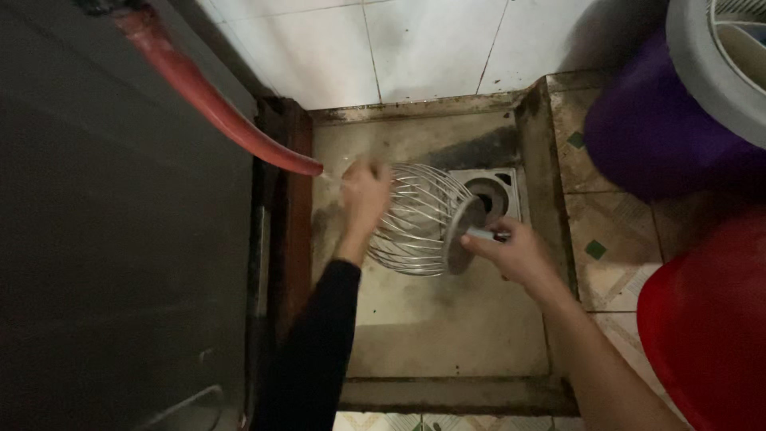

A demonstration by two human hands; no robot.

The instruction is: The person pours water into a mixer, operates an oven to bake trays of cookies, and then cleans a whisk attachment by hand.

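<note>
both hands hold a wire whisk (419, 219) sideways over the wash bay floor (447, 319): right hand (515, 251) closed on its hub, left hand (365, 198) gripping the wires by the red hose (207, 100). stiff, wet, probably slippery; the hub looks the surest hold.

Whisk (419, 219) at centre, over sunken floor pan (447, 335), lying sideways, wires to left, hub to right. Left hand (365, 195) on wire end, right hand (511, 251) on hub end, gripping stub there. Hose (207, 96) from upper left, tip just left of left hand, near it. Drain (491, 191) behind whisk, partly hidden by it, in pan's back right. Wall tiles (415, 44) behind pan. Cabinet (120, 239) along left edge. Raised floor (614, 231) right of pan; tubs on it: one back right (662, 136), w/ basket (718, 72) on top, another front right (710, 327).
</note>
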